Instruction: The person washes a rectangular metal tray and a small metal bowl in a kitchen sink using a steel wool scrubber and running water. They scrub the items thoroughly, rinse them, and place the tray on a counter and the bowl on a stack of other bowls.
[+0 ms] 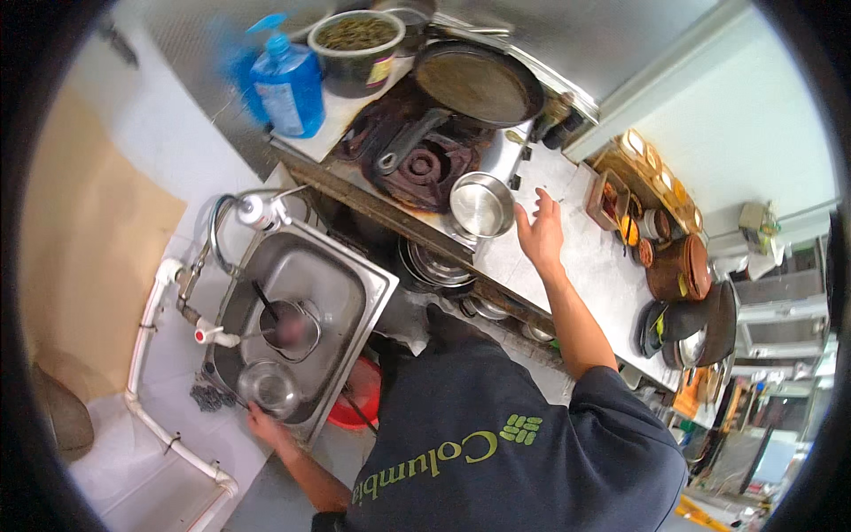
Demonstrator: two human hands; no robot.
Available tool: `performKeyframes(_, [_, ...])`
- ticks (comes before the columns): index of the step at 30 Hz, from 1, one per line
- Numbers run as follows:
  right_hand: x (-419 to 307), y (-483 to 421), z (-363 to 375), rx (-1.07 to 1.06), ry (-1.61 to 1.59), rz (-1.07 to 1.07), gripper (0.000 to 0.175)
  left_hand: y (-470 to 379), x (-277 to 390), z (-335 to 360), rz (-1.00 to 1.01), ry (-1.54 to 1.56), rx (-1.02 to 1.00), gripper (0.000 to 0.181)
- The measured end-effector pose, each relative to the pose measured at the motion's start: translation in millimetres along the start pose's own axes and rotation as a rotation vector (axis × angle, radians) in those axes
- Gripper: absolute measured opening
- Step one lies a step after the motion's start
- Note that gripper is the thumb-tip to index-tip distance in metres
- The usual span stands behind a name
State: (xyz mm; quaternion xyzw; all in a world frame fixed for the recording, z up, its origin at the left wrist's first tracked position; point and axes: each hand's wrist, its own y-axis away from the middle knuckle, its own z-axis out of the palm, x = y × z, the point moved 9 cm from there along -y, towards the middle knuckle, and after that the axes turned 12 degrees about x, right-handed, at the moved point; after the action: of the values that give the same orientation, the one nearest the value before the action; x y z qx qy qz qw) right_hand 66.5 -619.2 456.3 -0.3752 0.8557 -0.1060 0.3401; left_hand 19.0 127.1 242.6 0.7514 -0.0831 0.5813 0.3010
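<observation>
My left hand [266, 425] grips the rim of a small, shiny round bowl [269, 389] over the sink's near left corner. Whether the bowl is glass or metal is unclear. Inside the steel sink [346, 279] stands a metal pot [309, 332] with a dark handle or utensil leaning in it; its contents are blurred. My right hand [542, 233] is raised over the white counter, fingers apart, just right of a shiny steel pan or bowl [483, 205] at the stove's corner. The thumb is close to that rim; contact cannot be told.
A frying pan [475, 83] sits on the grimy gas stove [422, 166]. Behind are a blue pump bottle [286, 93] and a tub of dark green contents [356, 33]. A faucet [216, 233] reaches over the sink. Spice containers [608, 199] and a brown pot [675, 269] line the counter.
</observation>
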Motion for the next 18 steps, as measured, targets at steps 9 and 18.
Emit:
performKeyframes(9, [61.6, 19.9, 14.1, -0.468, -0.407, 0.172, 0.027, 293.2, -46.1, 235.6, -0.133, -0.25, -0.739, 0.051])
performKeyframes(18, [241.9, 63.5, -27.6, -0.422, -0.311, 0.444, 0.024, 570.6, -153.5, 373.1, -0.487, -0.581, -1.269, 0.036])
